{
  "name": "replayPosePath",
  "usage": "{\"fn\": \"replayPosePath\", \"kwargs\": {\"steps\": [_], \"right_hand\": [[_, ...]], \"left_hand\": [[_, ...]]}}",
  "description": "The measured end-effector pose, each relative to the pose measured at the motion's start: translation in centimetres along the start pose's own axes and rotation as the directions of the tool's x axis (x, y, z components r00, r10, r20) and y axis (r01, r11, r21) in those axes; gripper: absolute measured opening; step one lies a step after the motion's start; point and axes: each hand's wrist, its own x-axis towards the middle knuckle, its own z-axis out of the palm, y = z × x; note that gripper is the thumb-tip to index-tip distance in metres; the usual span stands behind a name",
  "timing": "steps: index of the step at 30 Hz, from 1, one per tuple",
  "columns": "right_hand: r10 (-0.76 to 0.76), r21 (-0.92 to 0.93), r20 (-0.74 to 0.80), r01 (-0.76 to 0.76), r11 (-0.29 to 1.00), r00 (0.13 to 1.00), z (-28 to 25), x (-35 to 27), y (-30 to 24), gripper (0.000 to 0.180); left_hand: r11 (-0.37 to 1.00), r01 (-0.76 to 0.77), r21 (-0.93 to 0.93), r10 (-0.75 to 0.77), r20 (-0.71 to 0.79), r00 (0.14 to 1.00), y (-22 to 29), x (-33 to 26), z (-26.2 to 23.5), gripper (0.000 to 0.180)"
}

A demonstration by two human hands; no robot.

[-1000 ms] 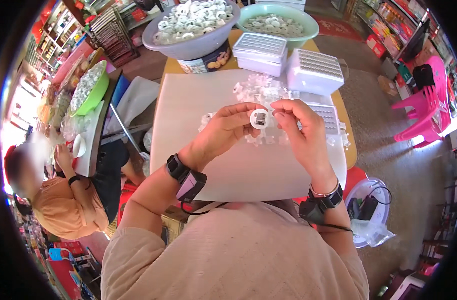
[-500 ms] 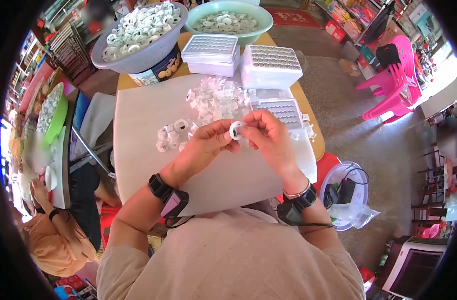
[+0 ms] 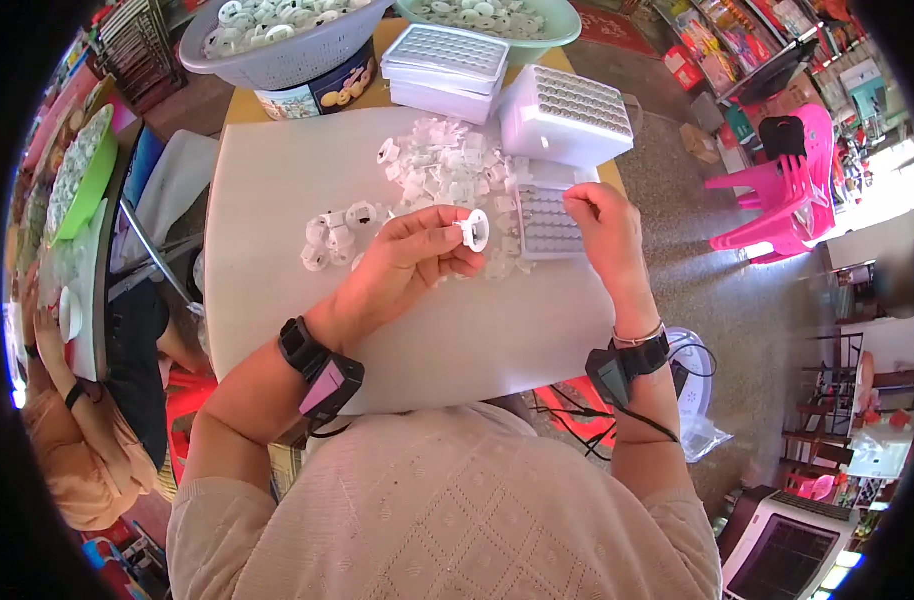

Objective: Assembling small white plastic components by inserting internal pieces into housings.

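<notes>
Shelves of packaged goods [image 3: 722,45] and pink plastic chairs [image 3: 820,200] edge the room beyond a bench [image 3: 277,175] covered with a pale sheet. Over its near middle, the person's left hand [image 3: 422,243] pinches a white plastic ring [image 3: 470,234] between thumb and fingertips, gripping it at its left side. The right hand [image 3: 609,230] is apart from it, beside the right edge of a slotted white tray [image 3: 549,222]; its fingers curl inward, but I cannot tell whether their tips meet or hold anything small. Behind the ring lies a heap of translucent plastic pieces [image 3: 437,165], and to its left sits a small cluster of round white parts [image 3: 327,242]. For good handling, the left hand should pinch lightly at the back edge, enough to stop the ring rolling without squeezing it out of round, and leave the rim and opening clear of fingers. Holding it just above the bench, with the wrist steady, should let the right hand come in from the side without a regrip. As held, the ring's open face points right, toward the right hand, so its hollow axis runs roughly left to right; seen obliquely, its outline is a narrow oval whose long axis stands nearly upright in the view.
</notes>
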Motion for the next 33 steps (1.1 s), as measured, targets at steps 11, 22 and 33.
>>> {"fn": "replayPosePath", "kwargs": {"steps": [11,22,33], "right_hand": [[-0.115,-0.167,0.082,0.128,0.978,0.99,3.3,1.6,-0.9,0.009],[-0.1,-0.113,0.066,0.107,0.988,0.993,3.8,1.6,-0.3,0.007],[-0.138,0.012,0.038,0.137,0.99,0.99,3.9,1.3,-0.8,0.008]], "left_hand": [[0.983,0.108,-0.148,-0.099,0.069,0.993,0.0,0.3,-0.1,0.029],[0.984,0.104,-0.142,-0.081,0.159,0.984,-0.3,0.4,-1.1,0.026],[0.981,0.086,-0.177,-0.052,0.187,0.981,-0.3,0.3,-1.2,0.024]]}}
